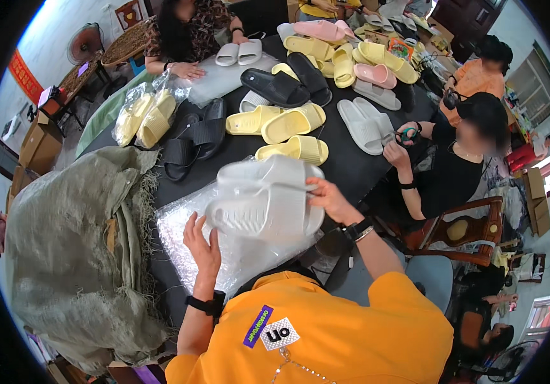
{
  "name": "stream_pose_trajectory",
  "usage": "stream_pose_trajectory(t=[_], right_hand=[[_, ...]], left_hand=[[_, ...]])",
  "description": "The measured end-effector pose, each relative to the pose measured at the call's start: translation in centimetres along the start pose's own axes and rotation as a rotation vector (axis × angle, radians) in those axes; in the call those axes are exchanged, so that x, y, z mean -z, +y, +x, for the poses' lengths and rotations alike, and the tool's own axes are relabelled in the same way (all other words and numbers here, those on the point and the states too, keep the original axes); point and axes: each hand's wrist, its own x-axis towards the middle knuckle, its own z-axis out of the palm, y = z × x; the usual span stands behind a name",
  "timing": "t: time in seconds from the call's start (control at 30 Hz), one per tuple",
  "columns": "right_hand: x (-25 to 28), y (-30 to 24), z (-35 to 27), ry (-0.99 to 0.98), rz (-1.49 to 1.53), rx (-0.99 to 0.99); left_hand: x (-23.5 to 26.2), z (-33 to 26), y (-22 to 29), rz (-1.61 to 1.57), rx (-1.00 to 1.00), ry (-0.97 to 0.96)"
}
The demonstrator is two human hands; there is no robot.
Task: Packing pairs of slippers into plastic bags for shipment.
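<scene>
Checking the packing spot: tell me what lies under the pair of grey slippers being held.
Under the grey slippers, gripped by the left hand and right hand, lies a stack of clear plastic bags on the black table. Whatever lies beneath the bags is covered.

The slides point(268, 203) held by the hands are pale grey, ribbed across the footbed. The bag point(236, 256) under them is clear and glossy. The table point(345, 163) is black. On it lie yellow slides point(294, 150), black slides point(195, 137), more grey ones point(361, 125) and pink slides point(318, 29). The sack point(70, 249) is a dull olive weave, perhaps frayed at its edge. The shirt point(326, 333) is orange.
</scene>
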Motion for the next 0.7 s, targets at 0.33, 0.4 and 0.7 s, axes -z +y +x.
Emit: stream_pose_trajectory(t=[0.33,0.4,0.7], right_hand=[[3.5,-6.9,8.0,0.498,-0.055,0.36],[4.4,-3.4,10.5,0.623,-0.466,0.482],[-11.3,8.7,2.9,-0.198,-1.289,0.328]], left_hand=[[0.6,-5.9,-5.2,0.032,0.195,-0.226],[-0.1,-6.2,-5.1,0.064,0.186,-0.259],[3.2,-7.0,-7.0,0.055,0.283,-0.083]])
